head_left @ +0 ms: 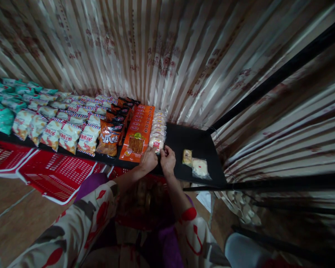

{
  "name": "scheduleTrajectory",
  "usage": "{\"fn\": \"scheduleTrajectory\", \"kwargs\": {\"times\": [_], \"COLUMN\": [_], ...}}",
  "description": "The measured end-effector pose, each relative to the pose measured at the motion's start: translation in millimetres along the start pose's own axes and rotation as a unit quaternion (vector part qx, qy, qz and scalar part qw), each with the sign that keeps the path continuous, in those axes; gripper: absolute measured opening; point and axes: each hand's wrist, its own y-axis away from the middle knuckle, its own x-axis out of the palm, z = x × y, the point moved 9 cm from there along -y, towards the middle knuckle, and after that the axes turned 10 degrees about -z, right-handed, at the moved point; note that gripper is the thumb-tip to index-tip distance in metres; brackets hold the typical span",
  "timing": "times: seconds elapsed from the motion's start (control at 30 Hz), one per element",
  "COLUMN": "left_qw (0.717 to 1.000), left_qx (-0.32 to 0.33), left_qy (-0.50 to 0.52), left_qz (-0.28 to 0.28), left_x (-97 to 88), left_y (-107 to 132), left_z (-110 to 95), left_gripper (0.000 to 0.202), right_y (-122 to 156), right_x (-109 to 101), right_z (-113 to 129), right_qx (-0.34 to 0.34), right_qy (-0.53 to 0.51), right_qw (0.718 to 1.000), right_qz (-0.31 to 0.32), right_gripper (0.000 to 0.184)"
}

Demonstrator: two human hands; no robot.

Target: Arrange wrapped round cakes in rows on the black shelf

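Note:
My left hand (pixel 149 159) and my right hand (pixel 168 160) meet at the front edge of a black shelf (pixel 184 139). Both pinch the nearest clear packet of pale round cakes (pixel 156 143), the front one in a row of such packets (pixel 159 124) running back toward the curtain. An orange flat packet (pixel 136 134) lies just left of that row. To the right of my right hand lie a small yellow packet (pixel 187 156) and a clear packet with a white cake (pixel 200 167), both loose on the shelf.
Rows of snack bags fill the shelf leftward: orange-brown bags (pixel 110 137), white and red bags (pixel 69 136), green bags (pixel 1 117). Red plastic baskets (pixel 56 173) lie on the floor below. A striped floral curtain (pixel 167 56) hangs behind. Black shelf posts (pixel 268 80) cross at right.

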Motion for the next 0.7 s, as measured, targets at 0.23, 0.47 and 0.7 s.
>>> {"fn": "scheduleTrajectory", "kwargs": {"times": [0.23,0.47,0.7], "left_qw": [0.998,0.989,0.988], "left_qx": [0.046,0.113,0.115], "left_qy": [0.037,0.091,0.047], "left_qz": [-0.025,-0.009,0.096], "left_x": [-0.6,11.4,37.2], "left_y": [15.1,52.0,114.5], "left_z": [-8.0,-8.3,7.3], "left_gripper": [0.035,0.036,0.025], "right_y": [17.5,56.2,123.1], "right_x": [-20.9,-43.4,-49.2], "right_z": [4.7,-7.9,-34.0], "right_qx": [-0.011,-0.007,0.026], "right_qy": [-0.045,-0.125,-0.090], "right_qw": [0.998,0.987,0.995], "right_qz": [-0.036,-0.098,-0.036], "right_gripper": [0.038,0.037,0.033]}}
